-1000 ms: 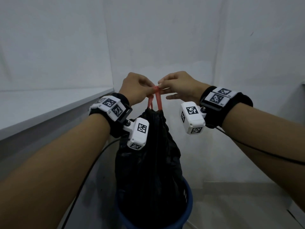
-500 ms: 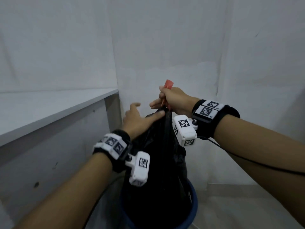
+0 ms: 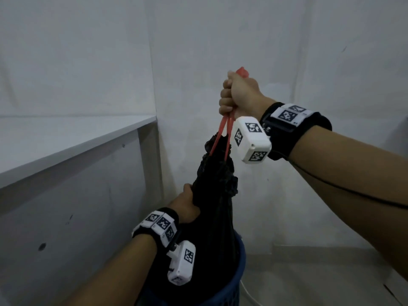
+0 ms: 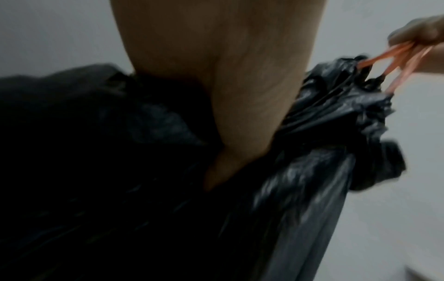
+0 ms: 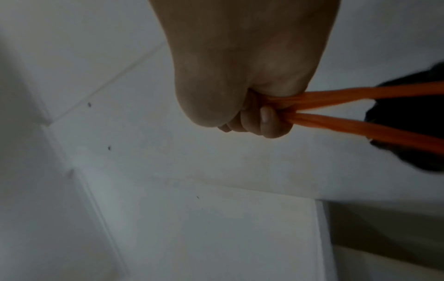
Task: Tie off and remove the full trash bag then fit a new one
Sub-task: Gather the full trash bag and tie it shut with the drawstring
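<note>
The right hand (image 3: 239,93) grips the orange strings (image 3: 223,133) tight, the left hand (image 3: 185,206) squeezes the black bag (image 3: 217,195), which sits in the blue bin (image 3: 241,261), not yet out.

Blue bin (image 3: 239,281) stands on pale tiled floor (image 3: 309,279)

bag (image 3: 217,195) in bin (image 3: 239,272), shelf (image 3: 66,138) left

Left hand (image 3: 184,206) fingers behind bag (image 3: 216,217)
</note>
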